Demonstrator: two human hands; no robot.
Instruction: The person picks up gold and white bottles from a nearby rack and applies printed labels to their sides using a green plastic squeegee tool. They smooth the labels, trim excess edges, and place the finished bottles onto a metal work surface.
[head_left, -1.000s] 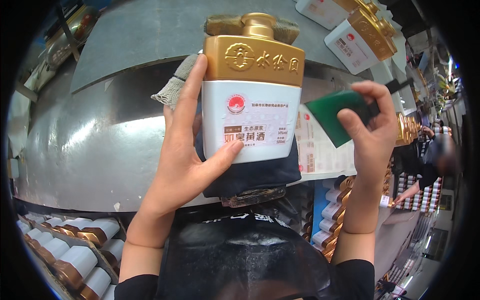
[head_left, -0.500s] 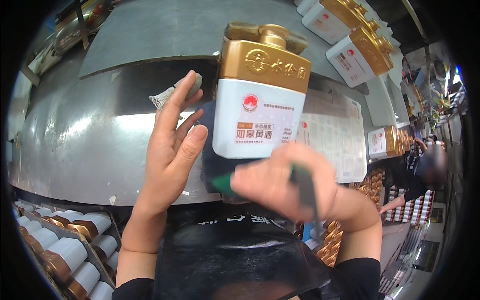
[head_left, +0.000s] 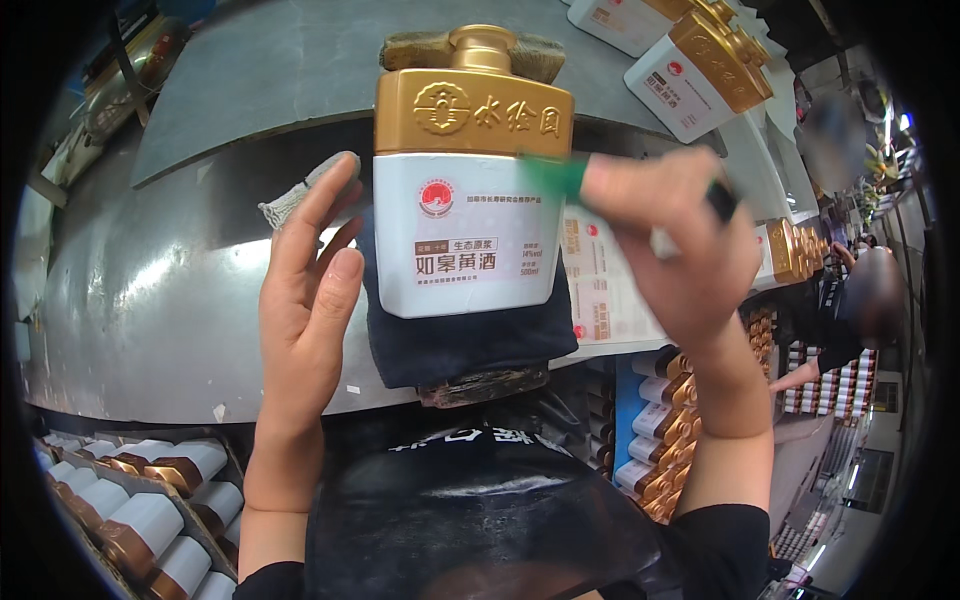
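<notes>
A flat white bottle [head_left: 465, 215] with a gold shoulder and neck lies face up on a folded dark cloth [head_left: 470, 350]. Its neck rests against a worn block [head_left: 540, 58]. My left hand [head_left: 312, 285] is beside the bottle's left edge, fingers stretched and apart, holding nothing; a grey knitted cover sits on one finger. Over the bottle's right side, my right hand [head_left: 680, 240] grips a green scraper [head_left: 552, 180], blurred by motion. The scraper's tip overlaps the bottle's upper right front; whether it touches cannot be told.
Right of the bottle lies a sheet of printed labels [head_left: 610, 295]. More gold-and-white bottles [head_left: 690, 85] lie at the far right of the metal table [head_left: 150, 280]. Bottle crates stand below, left [head_left: 140, 510] and right [head_left: 655, 425]. A co-worker [head_left: 850, 310] is farther right.
My right hand and the scraper have swung up and right, from below the bottle to its upper right side. The view has shifted; my left hand stays open beside the bottle.
</notes>
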